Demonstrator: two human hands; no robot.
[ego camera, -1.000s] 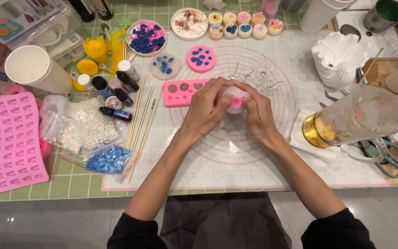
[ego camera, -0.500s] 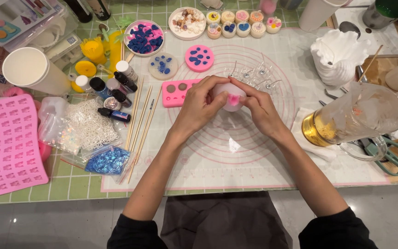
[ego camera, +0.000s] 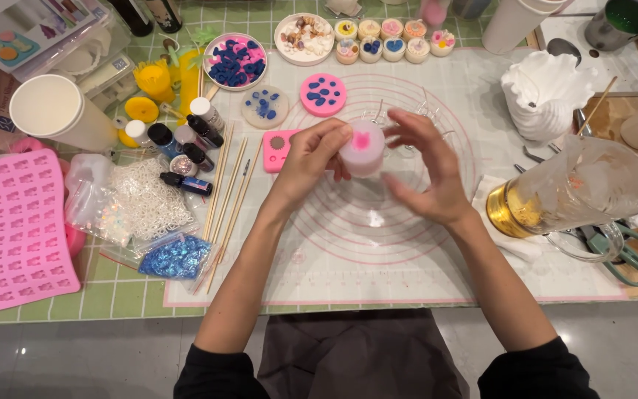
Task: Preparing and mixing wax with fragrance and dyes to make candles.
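— What has moved since a moment ago?

— In the head view, both hands had been wrapped round the small pale cup (ego camera: 362, 148), pressing on it near the middle of the frame. Now the right hand (ego camera: 428, 171) has come away and hangs just beside it with fingers spread and nothing in them. The left hand (ego camera: 313, 157) alone holds the cup, thumb and fingers pinched round its side, lifted a little and tipped so its top faces the camera.

— And what does that show?

— The pink heart-like shape on top of the cup is in plain sight now, no longer covered by fingers. I'd judge the pressing is over and the piece is being looked at.

— Where is the cup, exactly?

— Just above the centre of the frame, over the white mat (ego camera: 378, 244) with pink rings, off the surface as far as I can tell.

— The containers?

— Upper middle, a round dish (ego camera: 235, 59) holds blue and pink pieces; right of it a plate (ego camera: 303, 37) holds shells. Next comes a row of little filled cups (ego camera: 393, 39) with coloured tops. Right of frame, a glass jug (ego camera: 566, 196) lies tilted with amber liquid at its base. Upper right, a metal pot (ego camera: 618, 22) shows green inside. Upper left, a white paper cup (ego camera: 53, 111); I cannot tell what is in it. The pink mould (ego camera: 12, 229) at the left edge has empty pockets.
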